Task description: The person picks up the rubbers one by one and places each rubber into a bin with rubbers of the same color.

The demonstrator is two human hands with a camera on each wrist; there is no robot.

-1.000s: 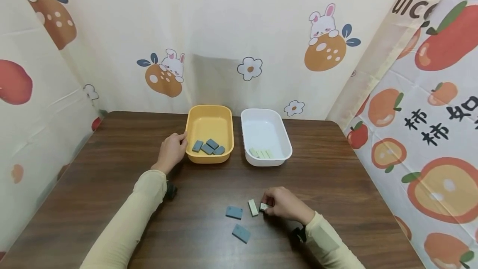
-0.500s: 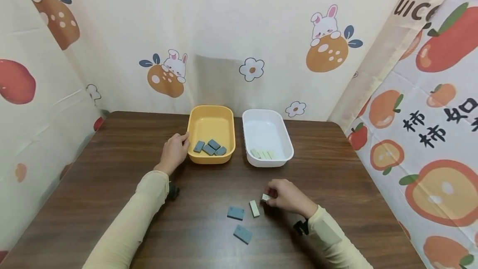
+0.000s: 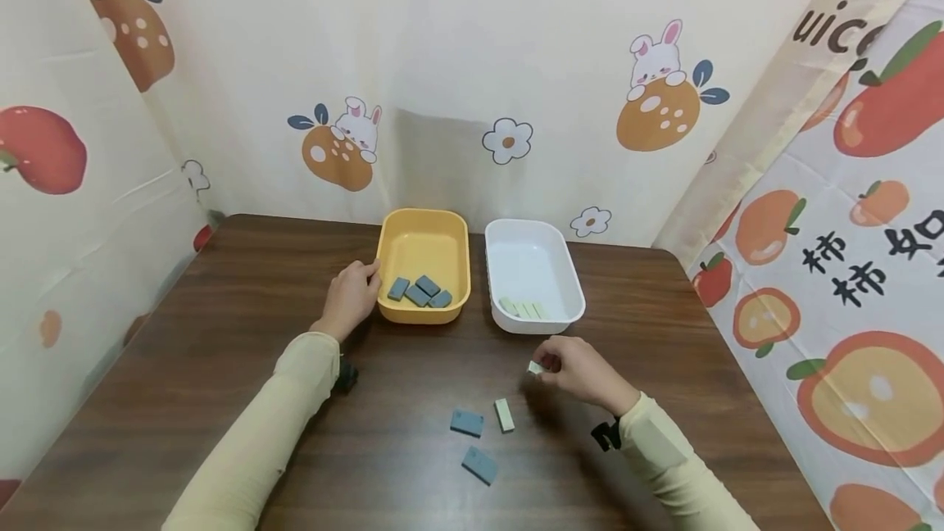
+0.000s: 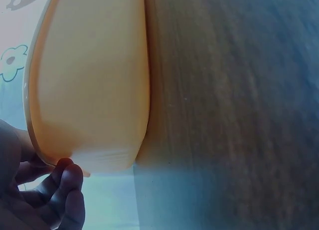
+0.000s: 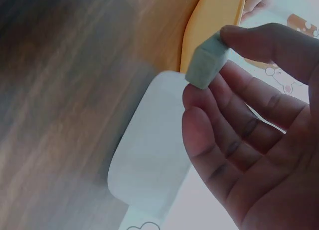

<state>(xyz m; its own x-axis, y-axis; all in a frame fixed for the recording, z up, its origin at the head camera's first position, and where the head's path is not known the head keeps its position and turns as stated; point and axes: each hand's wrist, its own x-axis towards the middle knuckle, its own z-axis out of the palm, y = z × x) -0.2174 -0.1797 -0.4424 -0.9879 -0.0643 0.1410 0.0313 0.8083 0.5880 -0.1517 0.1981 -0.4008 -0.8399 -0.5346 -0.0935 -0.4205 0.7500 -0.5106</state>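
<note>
My right hand (image 3: 583,374) pinches a small pale green block (image 5: 205,64) between thumb and fingers, just in front of the white bin (image 3: 534,252). In the right wrist view the block sits at the fingertips, with the white bin behind it. My left hand (image 3: 350,299) holds the left rim of the yellow bin (image 3: 424,316), its fingers and thumb at the edge, as the left wrist view shows. Several blue-grey blocks (image 3: 417,295) lie in the yellow bin, and several pale green blocks (image 3: 527,310) line the white bin's near end.
Two blue-grey blocks, one farther (image 3: 467,423) and one nearer (image 3: 480,465), lie on the brown wooden table (image 3: 383,465). Another pale green block (image 3: 504,415) lies beside them. A printed curtain (image 3: 457,64) hangs behind the bins.
My right hand has moved forward toward the white bin with the pale green block, away from the blocks on the table. My left hand has stayed at the yellow bin's rim.
</note>
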